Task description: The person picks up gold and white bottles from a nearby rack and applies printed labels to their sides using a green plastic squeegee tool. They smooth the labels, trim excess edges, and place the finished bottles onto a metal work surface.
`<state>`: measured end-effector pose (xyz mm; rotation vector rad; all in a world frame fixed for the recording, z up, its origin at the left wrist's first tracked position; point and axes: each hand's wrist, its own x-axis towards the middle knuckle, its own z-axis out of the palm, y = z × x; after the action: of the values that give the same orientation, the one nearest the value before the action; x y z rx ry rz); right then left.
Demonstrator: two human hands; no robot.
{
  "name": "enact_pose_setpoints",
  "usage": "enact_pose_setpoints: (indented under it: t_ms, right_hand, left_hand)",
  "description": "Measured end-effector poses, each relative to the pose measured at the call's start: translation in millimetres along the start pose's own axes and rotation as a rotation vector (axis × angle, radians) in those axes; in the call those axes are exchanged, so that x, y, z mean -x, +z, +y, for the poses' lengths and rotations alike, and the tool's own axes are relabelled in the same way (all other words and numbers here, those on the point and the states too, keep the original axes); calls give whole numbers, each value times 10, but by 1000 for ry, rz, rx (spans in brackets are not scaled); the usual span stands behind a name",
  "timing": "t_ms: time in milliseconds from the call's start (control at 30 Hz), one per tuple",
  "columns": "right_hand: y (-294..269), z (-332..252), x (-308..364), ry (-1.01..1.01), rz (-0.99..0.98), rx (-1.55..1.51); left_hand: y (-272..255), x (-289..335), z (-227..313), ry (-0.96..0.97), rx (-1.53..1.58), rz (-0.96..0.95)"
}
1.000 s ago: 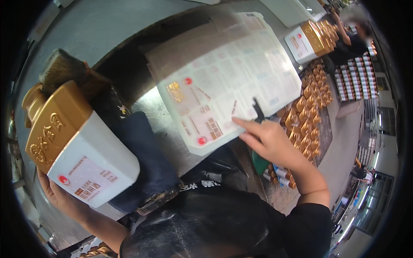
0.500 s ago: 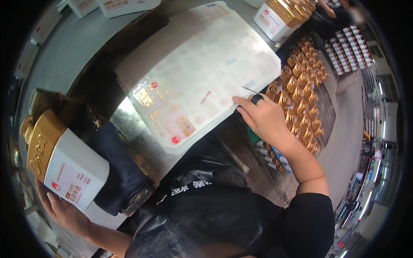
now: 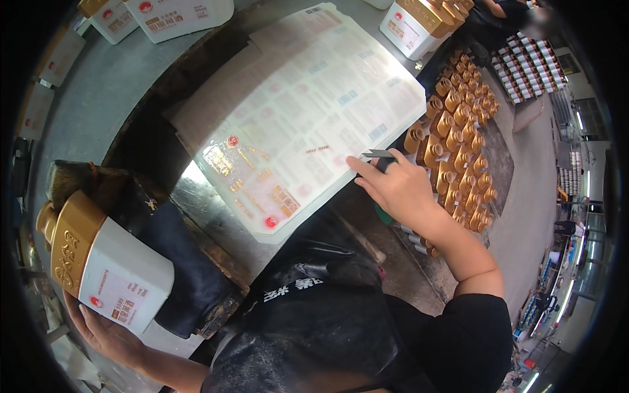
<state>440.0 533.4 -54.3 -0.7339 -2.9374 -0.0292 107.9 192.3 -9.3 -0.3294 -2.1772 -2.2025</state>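
A white ceramic bottle [image 3: 128,275] with a gold shoulder and printed label lies tilted at the left, on a padded rest [image 3: 187,262] covered in dark cloth. My left hand [image 3: 108,335] is curled against its near side, some fingers hidden behind it. My right hand [image 3: 393,187], with a black ring on one finger, is closed on a thin flat grey metal tool [image 3: 378,154]; its exact kind is unclear. The right fingertips touch or nearly touch the right edge of a stack of translucent printed decal sheets [image 3: 295,111]. Red and gold prints show at the stack's lower left corner.
More white-and-gold bottles [image 3: 173,16] stand at the far left, and others [image 3: 416,29] beyond the sheets. Many gold-topped bottles [image 3: 458,137] crowd a low platform to the right. A brush-like bundle [image 3: 72,180] lies behind the held bottle. Another person [image 3: 504,26] is at the far right.
The tool in my right hand has turned and now shows its flat side. The right hand stays at the sheet edge. The view has shifted a little; the left hand remains on the bottle.
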Motion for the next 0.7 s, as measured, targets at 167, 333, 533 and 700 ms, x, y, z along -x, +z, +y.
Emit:
enact_pose_setpoints:
  t_ms: [167, 333, 533, 700]
  right_hand:
    - [92, -9, -249, -10, 54, -107]
    - [162, -58, -190, -83, 7, -98]
    - [169, -44, 109, -36, 154, -129]
    - [346, 191, 66, -66, 306, -221]
  left_hand:
    - [64, -91, 3, 13, -34, -41]
    - [82, -15, 75, 54, 56, -79]
    - [7, 14, 18, 40, 3, -8]
    - [108, 49, 146, 80, 41, -47]
